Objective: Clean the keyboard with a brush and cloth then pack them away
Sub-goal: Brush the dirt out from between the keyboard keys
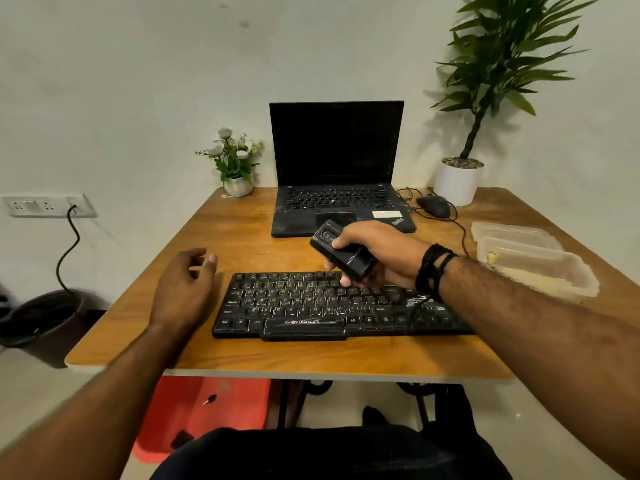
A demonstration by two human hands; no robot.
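The right hand (377, 251) grips a black brush case (341, 252) above the keyboard (311, 306) near the worktop's (242, 355) front edge, while the left hand's (183, 289) fingers hang loosely spread.

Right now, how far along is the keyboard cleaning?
Early. Nothing looks done: the black Zebronics keyboard still shows dust and smears. In hand: the right hand grips a black boxy cleaning tool above the keys; the left hand is open. Left: cleaning, packing; no cloth visible.
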